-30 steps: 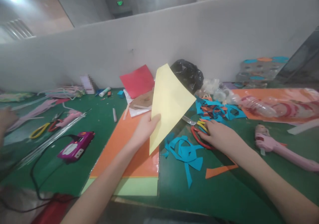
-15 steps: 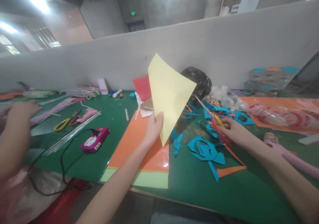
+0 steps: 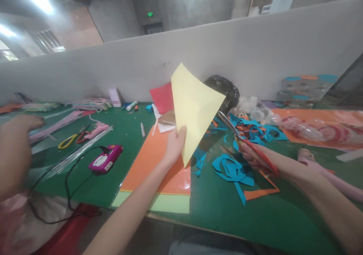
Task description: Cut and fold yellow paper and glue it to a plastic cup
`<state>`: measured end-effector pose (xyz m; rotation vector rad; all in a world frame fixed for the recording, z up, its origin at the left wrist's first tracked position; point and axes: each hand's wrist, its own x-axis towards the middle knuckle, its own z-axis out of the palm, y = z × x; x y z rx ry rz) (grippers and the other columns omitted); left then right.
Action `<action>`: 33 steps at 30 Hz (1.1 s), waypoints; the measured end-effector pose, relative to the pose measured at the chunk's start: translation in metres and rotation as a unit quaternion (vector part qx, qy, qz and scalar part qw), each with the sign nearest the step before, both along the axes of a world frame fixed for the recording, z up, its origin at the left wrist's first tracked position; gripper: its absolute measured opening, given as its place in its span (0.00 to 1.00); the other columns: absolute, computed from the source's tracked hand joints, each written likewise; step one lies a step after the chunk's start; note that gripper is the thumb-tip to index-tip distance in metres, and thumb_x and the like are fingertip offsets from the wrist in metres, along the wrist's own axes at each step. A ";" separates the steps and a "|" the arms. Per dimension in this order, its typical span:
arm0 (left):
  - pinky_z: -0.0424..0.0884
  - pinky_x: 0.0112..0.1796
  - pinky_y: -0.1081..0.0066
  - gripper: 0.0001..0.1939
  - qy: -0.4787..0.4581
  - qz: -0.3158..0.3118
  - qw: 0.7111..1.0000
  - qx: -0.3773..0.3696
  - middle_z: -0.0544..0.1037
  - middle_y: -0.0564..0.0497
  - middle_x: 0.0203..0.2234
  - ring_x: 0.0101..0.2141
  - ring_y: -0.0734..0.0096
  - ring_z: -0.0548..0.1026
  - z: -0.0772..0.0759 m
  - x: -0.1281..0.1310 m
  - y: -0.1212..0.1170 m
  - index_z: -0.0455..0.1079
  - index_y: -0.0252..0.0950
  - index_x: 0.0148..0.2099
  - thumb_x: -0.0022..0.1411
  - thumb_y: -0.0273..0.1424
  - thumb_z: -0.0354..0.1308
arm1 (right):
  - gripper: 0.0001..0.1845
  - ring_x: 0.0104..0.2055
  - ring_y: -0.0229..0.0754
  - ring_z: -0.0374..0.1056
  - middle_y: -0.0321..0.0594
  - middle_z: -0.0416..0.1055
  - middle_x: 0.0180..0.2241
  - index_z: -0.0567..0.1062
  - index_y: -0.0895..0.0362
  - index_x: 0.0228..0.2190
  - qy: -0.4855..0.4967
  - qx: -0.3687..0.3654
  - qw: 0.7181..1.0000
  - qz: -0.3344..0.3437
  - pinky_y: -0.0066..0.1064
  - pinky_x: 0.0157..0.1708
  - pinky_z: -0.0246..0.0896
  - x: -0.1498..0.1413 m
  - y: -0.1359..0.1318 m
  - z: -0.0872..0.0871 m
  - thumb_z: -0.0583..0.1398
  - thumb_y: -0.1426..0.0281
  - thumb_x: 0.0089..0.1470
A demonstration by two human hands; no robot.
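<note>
My left hand [image 3: 175, 145] pinches a sheet of pale yellow paper [image 3: 195, 103] near its lower edge, thumb on the front face. The sheet is held up over the table and curves slightly. To its right, my right hand [image 3: 249, 154] is closed on a pair of scissors [image 3: 234, 128] with red handles. The blades point up and left toward the paper, apart from it. Beneath my left hand lies orange paper [image 3: 159, 164] in a clear sleeve, with light green paper [image 3: 170, 202] sticking out at its near end. Blue paper scraps [image 3: 234, 170] lie below the scissors.
A magenta device [image 3: 106, 159] with a black cable sits to the left. Beyond it are yellow-handled scissors [image 3: 68, 140]. Another person's arm [image 3: 14, 153] reaches in at far left. A black plastic bag [image 3: 224, 90] and clear plastic bottles [image 3: 306, 128] stand or lie toward the back and right.
The scissors have turned in my right hand, so their red handles now lie along my wrist and the blades show broader. The yellow paper has shifted slightly right in view.
</note>
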<state>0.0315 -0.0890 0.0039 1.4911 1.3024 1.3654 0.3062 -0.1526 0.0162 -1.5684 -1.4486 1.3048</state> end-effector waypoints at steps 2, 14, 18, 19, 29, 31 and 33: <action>0.70 0.34 0.70 0.25 0.003 0.007 1.000 0.003 0.82 0.42 0.37 0.36 0.62 0.77 0.000 0.001 0.000 0.74 0.30 0.43 0.65 0.50 0.53 | 0.37 0.17 0.30 0.41 0.26 0.47 0.18 0.62 0.51 0.28 0.034 -0.055 0.998 0.010 0.26 0.16 0.37 0.000 0.000 0.004 0.60 0.31 0.37; 0.65 0.27 0.73 0.26 0.011 0.018 1.000 -0.023 0.79 0.47 0.27 0.27 0.68 0.73 -0.001 0.006 -0.003 0.73 0.32 0.35 0.62 0.53 0.56 | 0.47 0.20 0.28 0.39 0.24 0.44 0.20 0.56 0.52 0.28 0.078 -0.137 0.987 0.037 0.24 0.19 0.35 -0.002 -0.006 0.026 0.66 0.29 0.24; 0.65 0.27 0.73 0.27 0.018 0.001 0.999 -0.039 0.80 0.46 0.29 0.27 0.68 0.74 -0.002 0.006 -0.003 0.74 0.31 0.36 0.63 0.53 0.55 | 0.42 0.20 0.28 0.40 0.24 0.45 0.20 0.56 0.52 0.29 0.074 -0.119 0.990 0.027 0.23 0.19 0.35 -0.002 -0.005 0.021 0.68 0.34 0.33; 0.66 0.27 0.73 0.27 0.017 -0.008 0.999 -0.043 0.81 0.45 0.29 0.28 0.67 0.74 -0.002 0.006 -0.004 0.74 0.31 0.36 0.63 0.53 0.55 | 0.41 0.20 0.28 0.39 0.24 0.45 0.20 0.56 0.52 0.29 0.074 -0.112 0.991 0.024 0.23 0.19 0.35 -0.002 -0.004 0.020 0.68 0.35 0.35; 0.69 0.29 0.71 0.27 0.008 -0.035 0.998 -0.046 0.82 0.44 0.30 0.30 0.64 0.77 0.001 0.007 -0.007 0.76 0.30 0.40 0.62 0.52 0.56 | 0.36 0.19 0.29 0.38 0.26 0.45 0.20 0.57 0.52 0.26 0.077 -0.088 0.992 0.043 0.24 0.16 0.34 0.003 -0.002 0.017 0.65 0.36 0.43; 0.69 0.29 0.71 0.27 0.012 -0.035 0.998 -0.045 0.82 0.44 0.30 0.30 0.64 0.77 0.001 0.007 -0.007 0.76 0.30 0.39 0.62 0.53 0.57 | 0.36 0.20 0.29 0.38 0.26 0.45 0.20 0.57 0.52 0.26 0.068 -0.085 0.993 0.049 0.24 0.17 0.35 0.001 -0.005 0.022 0.65 0.36 0.43; 0.69 0.29 0.71 0.27 0.008 -0.036 0.998 -0.048 0.82 0.44 0.29 0.30 0.64 0.76 0.001 0.007 -0.007 0.76 0.30 0.39 0.61 0.53 0.57 | 0.37 0.20 0.30 0.37 0.26 0.44 0.20 0.56 0.52 0.26 0.048 -0.090 0.993 0.060 0.24 0.17 0.35 0.000 -0.007 0.025 0.63 0.35 0.44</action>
